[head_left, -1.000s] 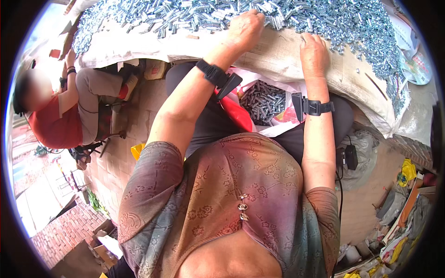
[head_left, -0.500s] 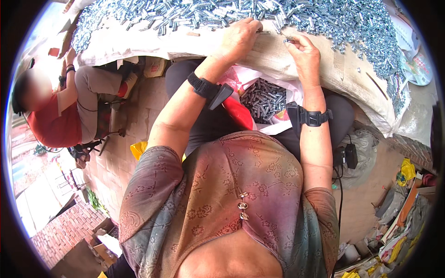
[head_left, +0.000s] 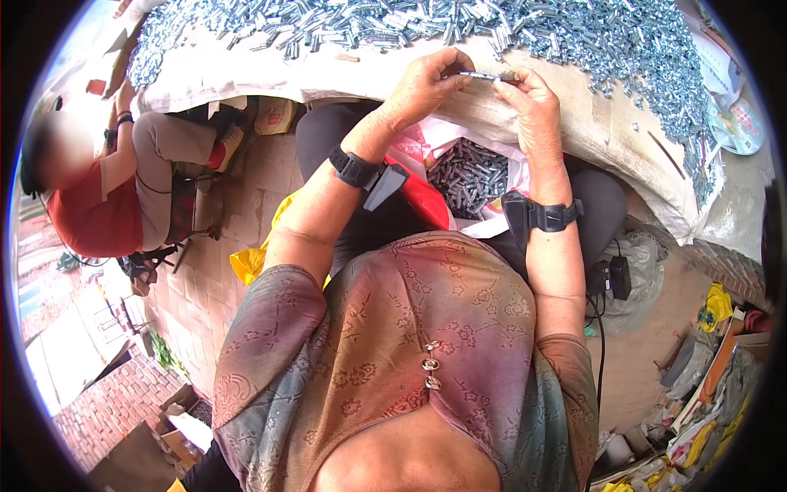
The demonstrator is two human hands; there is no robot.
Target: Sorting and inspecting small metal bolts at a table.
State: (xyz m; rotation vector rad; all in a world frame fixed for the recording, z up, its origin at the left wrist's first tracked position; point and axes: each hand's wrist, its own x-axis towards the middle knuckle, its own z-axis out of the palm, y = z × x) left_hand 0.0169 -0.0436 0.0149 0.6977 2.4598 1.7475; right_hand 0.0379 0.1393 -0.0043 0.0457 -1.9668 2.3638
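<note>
Between my two hands, just over the near edge of the cloth-covered surface, is a slim silvery metal piece (head_left: 482,75). The thumb and fingers of my left hand (head_left: 428,88) pinch its left end. At its right end, the fingertips of my right hand (head_left: 534,108) are closed on it; whether they also hold a smaller part is too small to tell. Beyond my hands spreads a heap of shiny metal tubes (head_left: 361,25), with smaller metal pieces (head_left: 648,90) towards the right. Below my hands, a plastic bag (head_left: 518,168) between my legs contains many slim metal pieces (head_left: 467,176).
A pale cloth (head_left: 246,70) drapes over the surface's near edge. To the left, a person in a red top (head_left: 94,217) sits by the same heap. A black box with a cable (head_left: 620,277) lies at right, near mixed scraps and bags (head_left: 713,361). Yellow plastic (head_left: 248,265) lies at left.
My hands have come together and slightly nearer to me. The metal piece, earlier at my left fingers and apart from my right hand, is now between both hands.
</note>
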